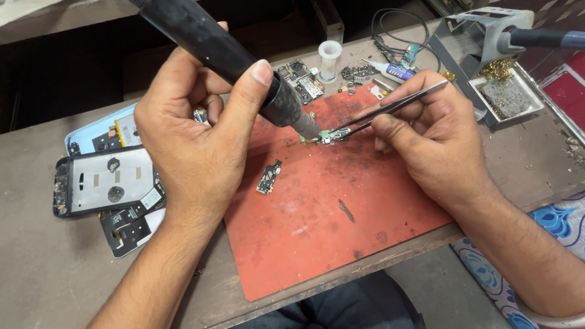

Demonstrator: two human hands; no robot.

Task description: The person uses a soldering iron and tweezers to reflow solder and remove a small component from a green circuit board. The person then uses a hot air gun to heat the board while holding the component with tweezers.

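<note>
My left hand (pixel 195 134) grips a thick black hot-air tool (pixel 225 52), its metal nozzle pointing down at a small green circuit piece (pixel 323 137) on the red work mat (pixel 323 207). My right hand (pixel 426 140) pinches metal tweezers (pixel 390 108), whose tips hold that small piece at the mat's upper middle. A second small dark circuit board (pixel 269 177) lies loose on the mat, just below the nozzle and left of centre.
An opened phone frame (pixel 100 183) with loose parts lies left of the mat. Behind are a circuit board (pixel 301 79), a white plastic cylinder (pixel 329 60), a glue tube (pixel 390 72), cables, and a grey soldering-iron stand (pixel 487 55) with brass wool. The table's front edge runs close below the mat.
</note>
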